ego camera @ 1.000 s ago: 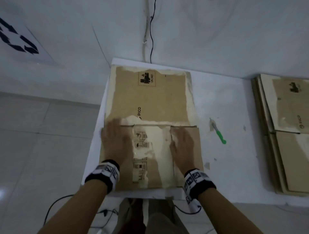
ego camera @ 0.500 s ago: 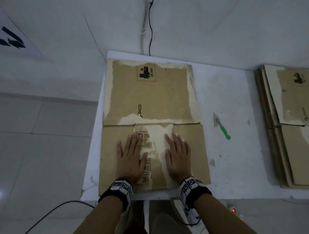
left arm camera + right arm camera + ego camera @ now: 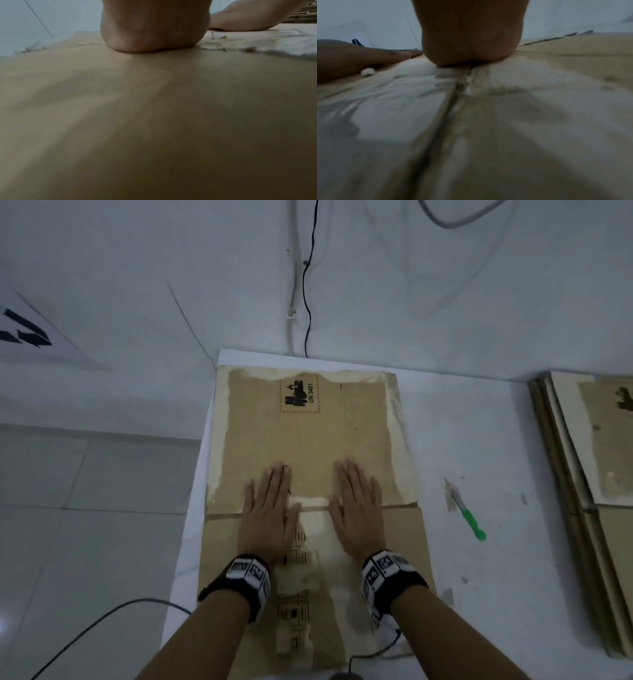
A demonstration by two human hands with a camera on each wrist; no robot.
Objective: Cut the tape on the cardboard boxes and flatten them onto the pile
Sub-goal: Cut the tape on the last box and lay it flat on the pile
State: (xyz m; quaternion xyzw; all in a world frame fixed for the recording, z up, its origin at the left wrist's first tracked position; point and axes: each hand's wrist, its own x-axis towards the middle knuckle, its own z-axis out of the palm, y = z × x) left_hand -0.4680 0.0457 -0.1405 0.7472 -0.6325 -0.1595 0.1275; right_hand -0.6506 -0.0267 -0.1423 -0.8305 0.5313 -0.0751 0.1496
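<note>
A flattened brown cardboard box with torn pale patches and a UN 3481 label lies on the white table. My left hand and right hand press flat on it side by side, fingers straight, across the fold line between its two panels. In the left wrist view the heel of my left hand sits on the cardboard. The right wrist view shows the heel of my right hand on a seam in the cardboard. A green-handled cutter lies on the table to the right.
A pile of flattened boxes lies at the table's right edge. The table's left edge drops to a tiled floor. A black cable runs down the wall behind. Small cardboard scraps dot the table near the cutter.
Both hands have slid forward from the near panel, and now lie over the fold line with fingers on the far panel. The box lies flat as before.
</note>
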